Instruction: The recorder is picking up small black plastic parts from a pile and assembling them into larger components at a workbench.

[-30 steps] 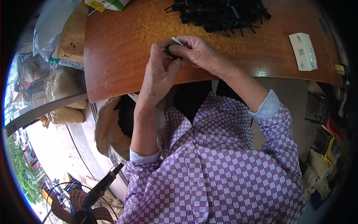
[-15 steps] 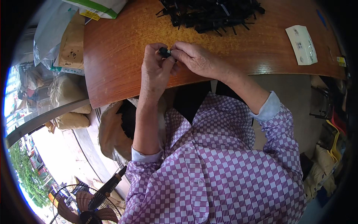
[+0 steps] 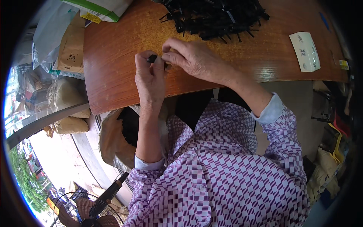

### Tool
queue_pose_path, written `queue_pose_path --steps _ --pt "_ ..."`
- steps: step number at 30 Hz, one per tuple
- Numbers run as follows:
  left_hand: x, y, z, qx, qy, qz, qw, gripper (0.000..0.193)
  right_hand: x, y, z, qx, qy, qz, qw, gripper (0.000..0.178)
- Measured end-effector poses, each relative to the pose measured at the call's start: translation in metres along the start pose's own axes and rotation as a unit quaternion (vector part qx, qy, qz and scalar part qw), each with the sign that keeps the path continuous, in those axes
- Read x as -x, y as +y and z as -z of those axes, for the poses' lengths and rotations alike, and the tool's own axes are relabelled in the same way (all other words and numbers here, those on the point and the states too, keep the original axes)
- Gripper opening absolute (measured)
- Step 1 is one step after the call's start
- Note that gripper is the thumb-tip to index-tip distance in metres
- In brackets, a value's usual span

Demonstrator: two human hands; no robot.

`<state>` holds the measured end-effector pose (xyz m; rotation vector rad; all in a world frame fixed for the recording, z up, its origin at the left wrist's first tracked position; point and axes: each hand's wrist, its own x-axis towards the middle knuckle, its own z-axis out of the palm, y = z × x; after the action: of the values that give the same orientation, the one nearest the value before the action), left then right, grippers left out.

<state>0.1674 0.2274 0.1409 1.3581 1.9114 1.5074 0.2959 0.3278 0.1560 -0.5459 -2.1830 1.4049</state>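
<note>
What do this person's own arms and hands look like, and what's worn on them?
The left hand and right hand are ungloved. Purple-and-white checked sleeves end in plain, pale blue cuffs, leaving both wrists bare.

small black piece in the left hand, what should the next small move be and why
Perhaps steady the small black piece with the left hand: it sits in that hand's pinch, and the right hand has its fingertips close beside it.
</note>
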Motion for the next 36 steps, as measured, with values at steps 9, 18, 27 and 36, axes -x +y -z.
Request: queue_pose_path --steps 9,18,27,36 --pt "-0.005 0.013 -0.008 0.487 -0.088 0.361 0.791 0.014 -0.015 0.013 0.039 0.443 0.094 0.050 0.890 0.015" --pt "-0.025 0.034 -0.040 0.537 -0.179 0.353 0.745 0.026 0.042 -0.006 0.051 0.009 0.187 -0.039 0.982 0.012" --pt "-0.012 0.057 -0.071 0.519 -0.183 0.314 0.774 0.025 0.093 0.000 0.040 -0.039 0.248 -0.044 0.967 0.006" --pt "-0.001 0.069 -0.079 0.342 -0.195 0.232 0.889 0.033 0.104 -0.011 0.057 0.083 0.274 -0.033 0.958 0.019"
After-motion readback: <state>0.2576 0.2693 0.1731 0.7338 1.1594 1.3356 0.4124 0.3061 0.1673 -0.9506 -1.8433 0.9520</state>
